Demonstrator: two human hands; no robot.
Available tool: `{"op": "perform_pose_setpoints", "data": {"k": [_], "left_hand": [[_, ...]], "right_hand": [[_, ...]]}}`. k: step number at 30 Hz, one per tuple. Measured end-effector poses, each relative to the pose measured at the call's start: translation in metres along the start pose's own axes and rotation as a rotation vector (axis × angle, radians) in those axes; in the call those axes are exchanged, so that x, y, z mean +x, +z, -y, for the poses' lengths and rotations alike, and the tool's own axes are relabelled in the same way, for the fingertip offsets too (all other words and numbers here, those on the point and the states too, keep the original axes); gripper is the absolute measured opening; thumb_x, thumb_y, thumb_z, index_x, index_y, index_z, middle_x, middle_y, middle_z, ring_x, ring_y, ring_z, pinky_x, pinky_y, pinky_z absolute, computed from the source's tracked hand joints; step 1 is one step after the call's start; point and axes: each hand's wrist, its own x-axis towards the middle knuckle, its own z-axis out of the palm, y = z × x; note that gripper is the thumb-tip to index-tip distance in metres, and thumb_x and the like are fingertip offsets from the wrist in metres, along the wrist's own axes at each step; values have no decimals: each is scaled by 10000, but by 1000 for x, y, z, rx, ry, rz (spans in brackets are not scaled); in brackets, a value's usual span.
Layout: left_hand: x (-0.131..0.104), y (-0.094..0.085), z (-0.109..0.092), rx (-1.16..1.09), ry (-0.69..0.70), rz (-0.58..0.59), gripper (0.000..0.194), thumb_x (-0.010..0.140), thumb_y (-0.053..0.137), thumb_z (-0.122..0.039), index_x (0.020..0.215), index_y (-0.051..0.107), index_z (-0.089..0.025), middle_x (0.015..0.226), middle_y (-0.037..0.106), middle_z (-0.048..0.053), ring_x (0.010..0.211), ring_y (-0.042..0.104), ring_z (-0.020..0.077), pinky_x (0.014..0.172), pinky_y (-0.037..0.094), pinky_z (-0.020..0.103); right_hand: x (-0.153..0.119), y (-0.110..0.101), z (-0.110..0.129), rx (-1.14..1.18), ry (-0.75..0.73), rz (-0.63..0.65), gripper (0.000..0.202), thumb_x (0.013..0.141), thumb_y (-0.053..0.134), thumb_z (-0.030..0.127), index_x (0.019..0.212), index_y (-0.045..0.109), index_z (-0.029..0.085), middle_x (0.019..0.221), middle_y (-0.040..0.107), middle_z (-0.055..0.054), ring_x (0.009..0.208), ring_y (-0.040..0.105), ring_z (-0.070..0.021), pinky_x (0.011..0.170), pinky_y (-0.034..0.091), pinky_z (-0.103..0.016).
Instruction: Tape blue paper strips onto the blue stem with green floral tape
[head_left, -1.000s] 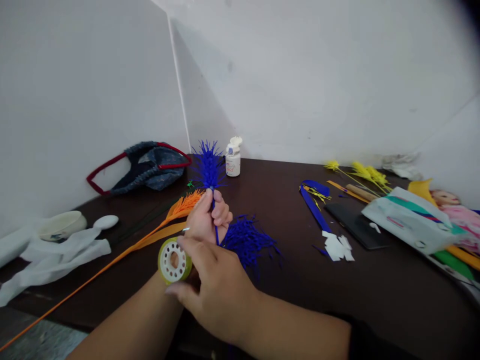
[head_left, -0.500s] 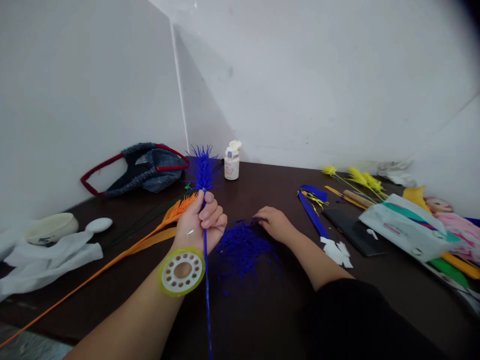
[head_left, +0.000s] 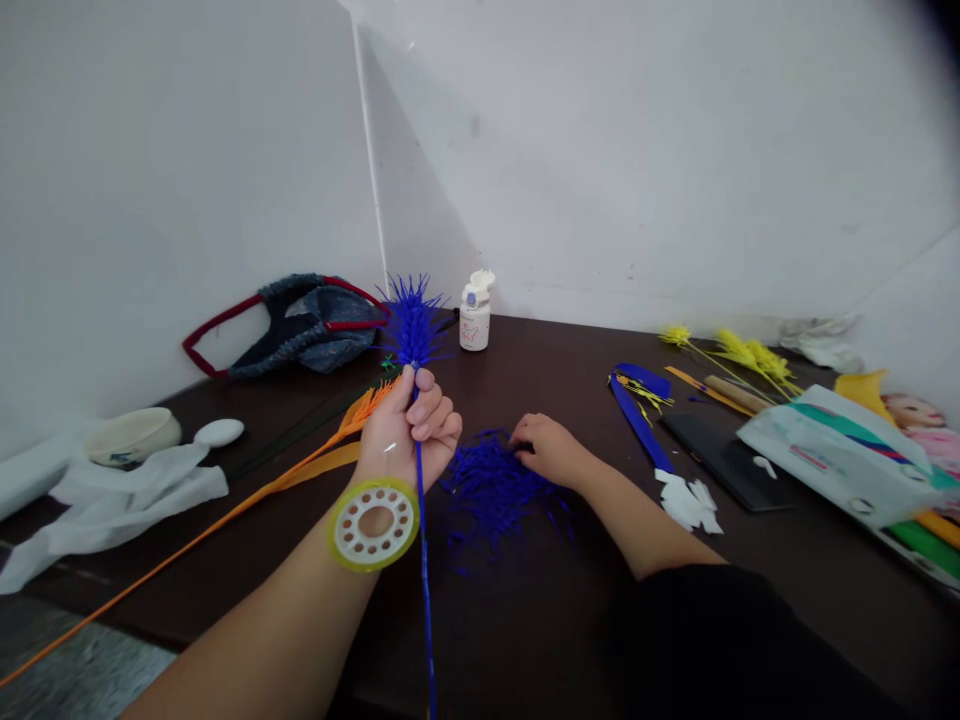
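Observation:
My left hand is closed round the stem of a blue artificial wheat ear, held upright with its bristly head above my fingers. The blue stem runs down past my wrist. On that wrist, a roll of clear yellowish tape with a white core lies against the skin, and a strip of tape reaches toward my palm. My right hand rests at the right edge of a loose pile of small blue pieces. Its fingers are curled together there; what lies between the fingertips is too small to make out.
An orange wheat ear lies left of my left hand, near a denim bag. A white bottle stands behind. Rightward are blue strips, a black phone-like slab, yellow wheat ears and a plastic packet.
The whole view has shifted slightly, so things sit a little further right. My right fingers have curled more at the pile's edge. My left hand still holds the blue wheat ear.

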Motion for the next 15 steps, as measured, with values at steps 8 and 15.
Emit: {"op": "perform_pose_setpoints", "data": {"k": [8,15], "left_hand": [[3,-4,1,36,-14,-25,357,935,329,-273,647,497,-144,376,330,-78,295,310,28,373,254,170],[3,-3,2,55,-35,-25,353,933,334,-276,649,498,-143,372,330,-78,293,315,28,373,252,168]], "right_hand": [[-15,-24,22,68,-76,91,233,704,531,21,795,678,177,821,621,-30,801,568,-144,776,435,-267],[-24,-24,27,72,-112,236,179,678,680,153,856,686,176,837,604,-36,755,562,-148,709,443,-261]]}}
